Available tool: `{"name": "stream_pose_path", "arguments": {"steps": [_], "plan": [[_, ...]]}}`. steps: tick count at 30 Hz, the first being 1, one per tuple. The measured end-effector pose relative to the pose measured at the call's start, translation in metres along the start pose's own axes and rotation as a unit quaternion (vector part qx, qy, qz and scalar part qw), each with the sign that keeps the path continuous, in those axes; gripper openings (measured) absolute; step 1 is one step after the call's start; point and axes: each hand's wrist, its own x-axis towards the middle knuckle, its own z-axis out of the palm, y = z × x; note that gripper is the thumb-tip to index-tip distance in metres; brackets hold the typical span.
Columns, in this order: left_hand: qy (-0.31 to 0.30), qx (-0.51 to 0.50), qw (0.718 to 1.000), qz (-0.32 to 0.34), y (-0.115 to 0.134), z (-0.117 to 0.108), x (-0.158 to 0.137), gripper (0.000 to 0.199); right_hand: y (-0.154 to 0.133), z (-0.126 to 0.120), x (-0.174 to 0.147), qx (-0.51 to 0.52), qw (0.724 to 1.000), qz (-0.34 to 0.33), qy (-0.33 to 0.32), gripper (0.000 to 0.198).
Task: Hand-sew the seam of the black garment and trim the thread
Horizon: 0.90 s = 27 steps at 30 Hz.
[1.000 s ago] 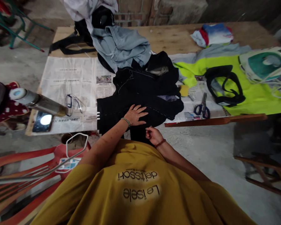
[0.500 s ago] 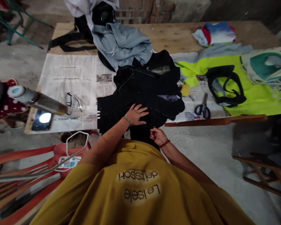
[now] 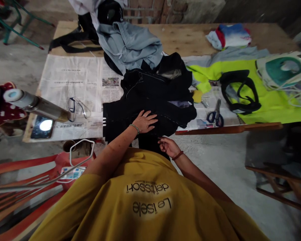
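Observation:
A black garment point(image 3: 155, 93) with white stripes at its left end and a pale dashed line of stitches lies across newspaper at the table's front edge. On it rests my left hand point(image 3: 144, 122), palm down with fingers spread. My right hand point(image 3: 168, 146) is closed in a pinch just off the front edge, beside the garment's near border. Whatever sits between those fingertips is too small to make out. A pair of scissors point(image 3: 216, 115) with dark blue handles lies to the right of the garment.
Behind the garment is grey clothing point(image 3: 130, 43). At left are a steel flask point(image 3: 37, 105), glasses point(image 3: 76, 107) and a phone point(image 3: 41, 127). An iron point(image 3: 282, 70) and a black strap-like frame point(image 3: 240, 90) sit on yellow-green fabric point(image 3: 278, 112). A red chair point(image 3: 57, 162) stands front left.
My right hand has shifted slightly left along the garment's near edge, its fingers still pinched. My left hand stays flat on the cloth. The view has shifted a little.

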Motion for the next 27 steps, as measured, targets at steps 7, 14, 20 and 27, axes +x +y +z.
{"name": "stream_pose_path", "arguments": {"steps": [7,14,20,27], "plan": [[0.000,0.002,1.000,0.000,0.000,-0.001,0.000,0.046,0.007,0.008,0.007,-0.035,0.999,-0.036,-0.015,0.031],[0.000,0.000,1.000,-0.002,0.001,-0.002,0.000,0.046,0.007,0.011,0.005,0.087,0.995,-0.034,-0.031,0.029],[0.004,-0.004,1.000,-0.003,0.000,0.001,0.000,0.044,0.007,0.013,-0.002,0.149,0.988,-0.048,0.002,0.027],[0.003,-0.010,1.000,-0.003,0.000,0.001,0.000,0.045,-0.004,0.004,-0.005,0.113,0.987,-0.112,0.025,0.032]]}}
